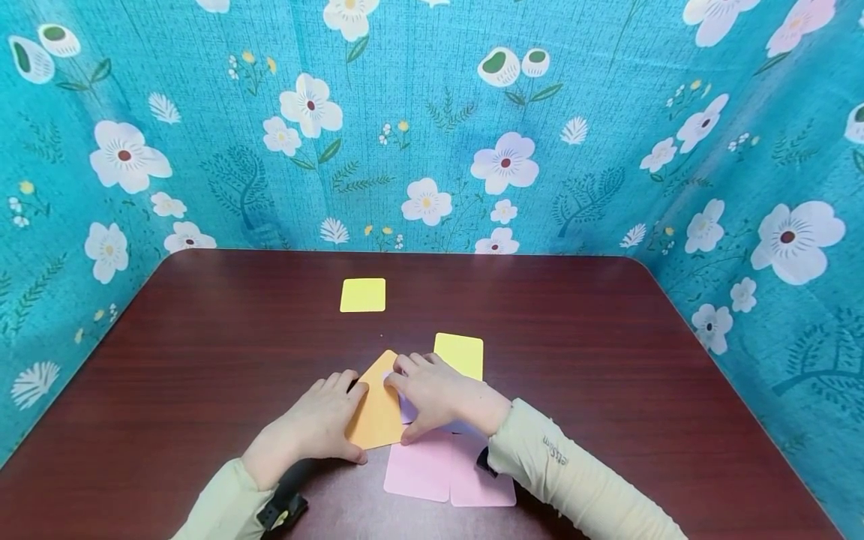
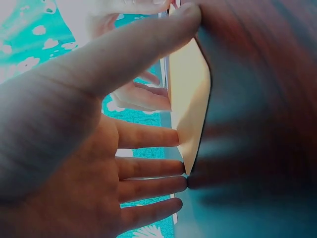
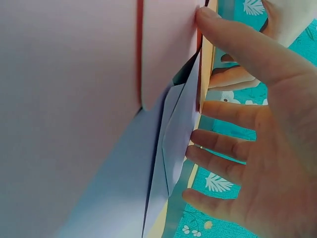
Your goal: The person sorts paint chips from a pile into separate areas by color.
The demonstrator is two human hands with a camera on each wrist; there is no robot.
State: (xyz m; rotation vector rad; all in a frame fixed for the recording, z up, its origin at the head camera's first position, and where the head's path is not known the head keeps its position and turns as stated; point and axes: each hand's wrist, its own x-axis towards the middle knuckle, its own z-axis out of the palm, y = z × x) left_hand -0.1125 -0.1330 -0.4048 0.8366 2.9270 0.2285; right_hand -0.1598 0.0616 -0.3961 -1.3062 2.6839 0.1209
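Note:
An orange paper piece (image 1: pixel 375 420) with angled sides lies on the table between the two hands. Along its left side, the fingertips and thumb of my left hand (image 1: pixel 317 420) touch or nearly touch the edge, fingers fairly straight. My right hand (image 1: pixel 435 397) spans its right side, with fingertips and thumb on the paper there. Partly under the right hand is a purple piece (image 1: pixel 408 411), seen more fully as a folded-looking purple sheet (image 3: pixel 177 134) in the right wrist view. A pink piece (image 1: pixel 417 474) adjoins the orange one at its lower right.
A second pink piece (image 1: pixel 481 480) lies beside the first, below the right forearm. One yellow piece (image 1: pixel 460 354) is just beyond the right hand; another yellow piece (image 1: pixel 363 295) lies farther back on the dark wooden table (image 1: pixel 567 330). A blue flowered cloth (image 1: pixel 418 112) hangs behind.

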